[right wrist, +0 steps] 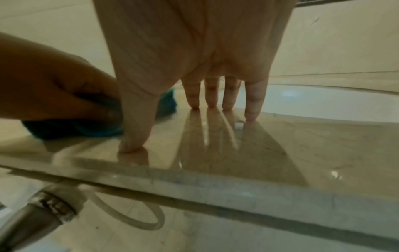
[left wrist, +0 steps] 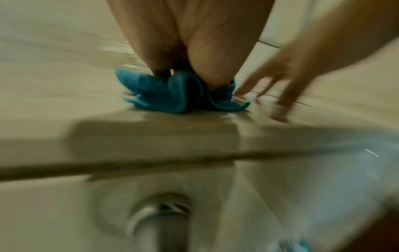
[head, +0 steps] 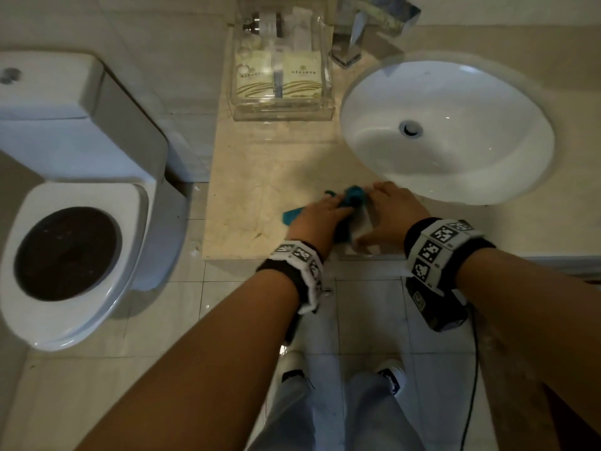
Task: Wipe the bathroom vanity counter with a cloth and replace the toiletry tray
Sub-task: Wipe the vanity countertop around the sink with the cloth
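A teal cloth [head: 353,195] lies bunched on the beige marble counter [head: 260,177], near its front edge and just left of the sink. My left hand [head: 320,219] sits on top of it with the fingers curled into the folds. In the left wrist view the cloth [left wrist: 164,95] bulges out from under those fingers. My right hand [head: 390,213] is beside it on the right and holds nothing. Its straight fingertips [right wrist: 194,104] touch the bare counter [right wrist: 280,136]. The clear toiletry tray [head: 281,112] stands at the back of the counter by the wall, with packets and small bottles in it.
A white oval sink [head: 455,164] is set into the counter on the right, with a chrome faucet [head: 354,37] behind it. To the left, beyond the counter's end, stands a toilet [head: 65,196] with an open seat. A small white speck [right wrist: 239,125] lies by my right little finger.
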`<state>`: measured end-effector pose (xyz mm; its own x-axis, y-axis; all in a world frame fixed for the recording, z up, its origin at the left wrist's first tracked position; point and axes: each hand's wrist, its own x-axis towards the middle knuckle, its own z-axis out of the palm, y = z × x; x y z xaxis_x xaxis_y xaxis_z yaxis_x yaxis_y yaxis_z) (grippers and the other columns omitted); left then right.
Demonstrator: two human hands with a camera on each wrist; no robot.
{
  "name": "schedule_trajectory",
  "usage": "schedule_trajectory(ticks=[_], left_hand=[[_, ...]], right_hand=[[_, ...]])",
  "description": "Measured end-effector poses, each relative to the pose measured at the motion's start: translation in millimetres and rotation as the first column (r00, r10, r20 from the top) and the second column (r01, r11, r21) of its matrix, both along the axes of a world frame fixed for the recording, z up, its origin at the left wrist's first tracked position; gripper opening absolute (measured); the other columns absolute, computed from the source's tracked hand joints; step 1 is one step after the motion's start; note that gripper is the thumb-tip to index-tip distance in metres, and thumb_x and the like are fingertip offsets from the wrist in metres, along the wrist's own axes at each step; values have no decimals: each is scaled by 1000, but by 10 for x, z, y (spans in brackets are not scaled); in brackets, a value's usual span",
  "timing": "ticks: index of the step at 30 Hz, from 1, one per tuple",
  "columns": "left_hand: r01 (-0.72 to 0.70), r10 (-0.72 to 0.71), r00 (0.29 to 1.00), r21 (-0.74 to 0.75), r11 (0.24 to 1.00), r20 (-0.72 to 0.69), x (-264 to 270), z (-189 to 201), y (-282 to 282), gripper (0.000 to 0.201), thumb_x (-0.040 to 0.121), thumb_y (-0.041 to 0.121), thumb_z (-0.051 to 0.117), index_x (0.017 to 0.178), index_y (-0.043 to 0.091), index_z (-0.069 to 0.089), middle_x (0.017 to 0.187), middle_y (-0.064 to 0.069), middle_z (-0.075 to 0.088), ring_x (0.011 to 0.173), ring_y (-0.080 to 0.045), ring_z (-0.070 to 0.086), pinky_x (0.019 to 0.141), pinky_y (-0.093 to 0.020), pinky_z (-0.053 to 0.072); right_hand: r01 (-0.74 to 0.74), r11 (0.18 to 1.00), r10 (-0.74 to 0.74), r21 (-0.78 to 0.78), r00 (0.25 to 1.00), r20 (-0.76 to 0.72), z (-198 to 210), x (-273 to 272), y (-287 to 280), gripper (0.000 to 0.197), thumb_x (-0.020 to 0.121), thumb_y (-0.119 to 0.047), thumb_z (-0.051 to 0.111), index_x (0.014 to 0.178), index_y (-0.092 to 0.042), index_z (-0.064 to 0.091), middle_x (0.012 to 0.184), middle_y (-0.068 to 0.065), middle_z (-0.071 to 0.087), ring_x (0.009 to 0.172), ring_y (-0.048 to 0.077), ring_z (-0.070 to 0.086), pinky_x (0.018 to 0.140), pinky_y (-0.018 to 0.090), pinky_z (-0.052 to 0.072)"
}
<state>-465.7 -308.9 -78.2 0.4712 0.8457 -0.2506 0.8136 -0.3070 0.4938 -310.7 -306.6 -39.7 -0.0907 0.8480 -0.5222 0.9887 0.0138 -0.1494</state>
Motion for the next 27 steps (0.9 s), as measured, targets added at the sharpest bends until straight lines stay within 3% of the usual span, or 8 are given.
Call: schedule_trajectory(ticks=[4, 7, 10, 12, 16, 20, 24, 27], left_hand=[[-292, 293, 956, 32, 956, -22, -578, 36, 310, 54, 91, 8, 54, 142, 21, 41, 157, -6, 21, 141, -25, 28, 114, -26, 15], [-366, 361, 920, -6, 931, -154, -807, 83, 578, 67, 88, 0, 55, 148, 18, 31, 159, -9, 8, 144, -30, 17, 116, -34, 16], [-362, 343, 895, -12, 932, -286, -723, 79, 794, 73, 87, -3, 55, 150, 18, 25, 160, -11, 1, 145, -33, 10, 115, -43, 21], [-326, 311, 908, -6, 945, -279, -536, 65, 892, 69, 87, 0, 56, 148, 19, 29, 160, -9, 3, 145, -33, 12, 115, -43, 23], [-85, 91, 971, 36, 996, -220, 18, 43, 941, 62, 89, 18, 60, 146, 24, 34, 158, -8, 16, 142, -33, 21, 114, -41, 23], [64, -53, 975, 45, 997, -217, 199, -44, 922, 56, 94, 18, 53, 146, 27, 33, 159, -2, 13, 144, -28, 17, 116, -40, 20], [-115, 122, 989, 82, 990, -80, -137, 28, 1084, 58, 90, 10, 56, 144, 22, 38, 154, -5, 26, 137, -29, 34, 114, -35, 26], [-260, 266, 954, 61, 964, -140, -444, 110, 1251, 62, 89, 11, 59, 145, 19, 35, 156, -10, 22, 139, -30, 31, 115, -34, 23]], right_hand=[[-14, 1000, 14, -25, 1000, 22, 97, -21, 52, 107, 58, -58, 78, 142, -17, 26, 146, 9, 24, 131, 34, 28, 107, 44, 36], [-31, 999, 31, -35, 999, -6, 76, -72, 181, 113, 61, -57, 78, 147, -16, 16, 152, 11, 15, 138, 35, 18, 113, 44, 29], [-47, 996, 47, -71, 999, 11, -3, -118, 262, 121, 60, -58, 78, 150, -19, 8, 158, 10, 1, 144, 34, 9, 118, 41, 21], [-45, 996, 48, -78, 998, 33, -44, -121, 274, 122, 59, -60, 78, 150, -20, 6, 159, 10, -1, 144, 34, 10, 118, 41, 20], [-56, 998, 58, -37, 997, 57, -120, -126, 303, 124, 54, -64, 76, 149, -20, 9, 158, 13, 2, 142, 36, 17, 117, 42, 23], [-64, 998, 65, -22, 997, 38, -145, -129, 325, 120, 55, -61, 77, 148, -20, 13, 158, 14, 7, 143, 33, 18, 118, 42, 19], [-59, 996, 63, -70, 996, 65, -144, -104, 314, 124, 56, -65, 75, 150, -20, 6, 158, 14, 0, 143, 36, 13, 118, 42, 18], [-54, 995, 58, -89, 997, 47, -150, -88, 306, 125, 57, -65, 74, 150, -22, 3, 159, 12, -4, 145, 35, 9, 119, 41, 16]])
